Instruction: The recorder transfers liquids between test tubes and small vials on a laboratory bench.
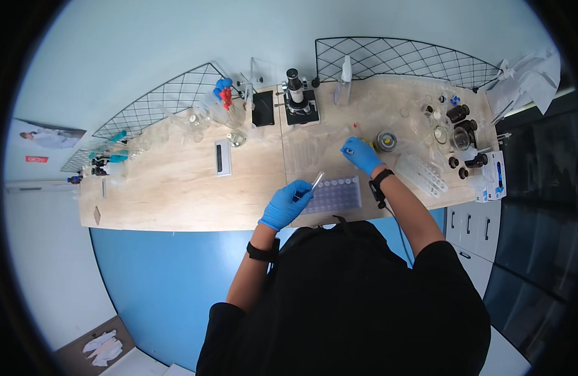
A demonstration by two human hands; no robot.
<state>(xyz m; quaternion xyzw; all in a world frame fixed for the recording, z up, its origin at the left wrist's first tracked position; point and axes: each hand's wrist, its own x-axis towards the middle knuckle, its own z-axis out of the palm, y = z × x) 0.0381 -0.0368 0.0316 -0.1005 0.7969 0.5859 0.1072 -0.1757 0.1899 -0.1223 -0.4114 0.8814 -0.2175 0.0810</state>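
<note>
My left hand (285, 203), in a blue glove, grips a clear glass tube (317, 180) that tilts up to the right. Just below and beyond it is a translucent purple tube rack (338, 196), with a row of white-topped tubes (334, 182) along its far edge. My right hand (360, 154), also gloved in blue, is raised beyond the rack with its fingers curled. A small pale item (349, 151) shows at those fingertips; its kind is too small to tell. Partly hidden behind this hand is something yellow (367, 143).
Clear tubes (304, 152) lie beyond the rack. A round metal container (386, 141) and white perforated racks (420, 175) are at right, near brown bottles (458, 113). A microscope (296, 96), spray bottle (344, 82) and glassware (236, 137) stand farther back. A cable (401, 230) hangs from my right wrist.
</note>
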